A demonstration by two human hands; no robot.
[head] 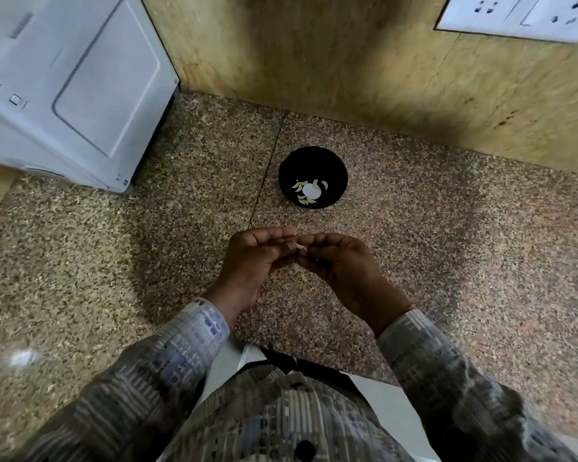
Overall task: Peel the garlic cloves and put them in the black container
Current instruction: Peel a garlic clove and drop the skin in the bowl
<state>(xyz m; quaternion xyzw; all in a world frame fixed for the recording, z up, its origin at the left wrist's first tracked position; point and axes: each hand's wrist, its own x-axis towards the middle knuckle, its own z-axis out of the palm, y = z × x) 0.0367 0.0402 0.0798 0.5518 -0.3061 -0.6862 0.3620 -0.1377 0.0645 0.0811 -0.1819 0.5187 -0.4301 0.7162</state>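
A round black container (327, 161) stands on the speckled stone counter (447, 235), a little beyond my hands. Inside it lie several pale peeled garlic cloves (309, 192). My left hand (254, 258) and my right hand (344, 265) meet fingertip to fingertip above the counter, just in front of the container. Between their fingertips they pinch a small pale garlic clove (300, 245), mostly hidden by the fingers. A scrap of skin (303, 277) shows below the hands.
A white appliance (67, 85) stands at the back left of the counter. A tan stone wall (347, 61) rises behind, with a white socket plate (521, 15) at the upper right. The counter's front edge runs close to my body.
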